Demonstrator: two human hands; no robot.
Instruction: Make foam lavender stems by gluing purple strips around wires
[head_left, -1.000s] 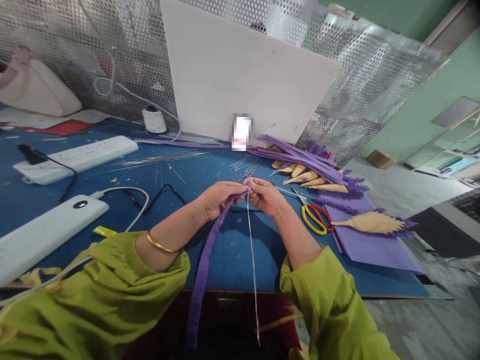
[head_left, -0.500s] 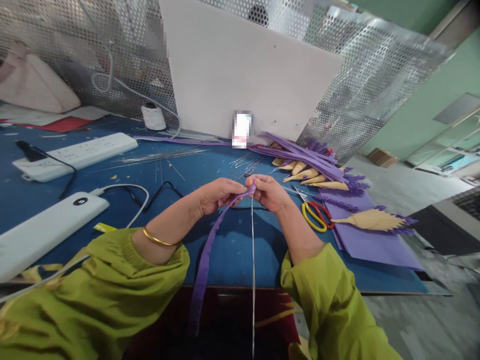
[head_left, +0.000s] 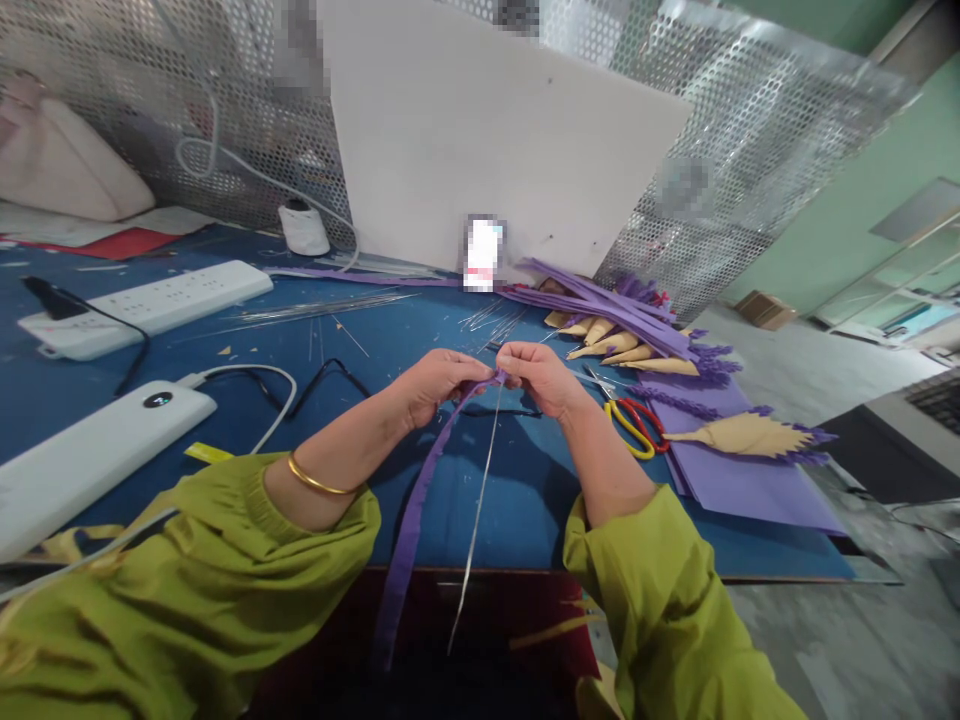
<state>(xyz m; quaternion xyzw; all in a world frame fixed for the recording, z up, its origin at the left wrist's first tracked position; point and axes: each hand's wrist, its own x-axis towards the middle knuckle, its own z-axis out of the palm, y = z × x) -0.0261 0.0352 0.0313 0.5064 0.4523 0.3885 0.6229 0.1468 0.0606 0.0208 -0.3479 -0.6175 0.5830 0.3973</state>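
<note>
My left hand pinches a long purple paper strip close to its upper end. The strip's notched edge shows along its length, and it hangs down past the table's front edge. Pressed against the left fingertips, my right hand is closed on the top of a thin metal wire, where the strip's end meets it. The wire slants down and to the left from the fingers. How the strip is wound at the top is mostly hidden by the fingertips.
Scissors with red and yellow handles lie to the right, beside purple sheets and a paper-wrapped purple flower. Loose wires, a power strip, a white power bank and a lit phone are farther out.
The wire has swung from hanging straight down to slanting left at its lower end. Both hands have shifted slightly up and left, still together on the strip's end.
</note>
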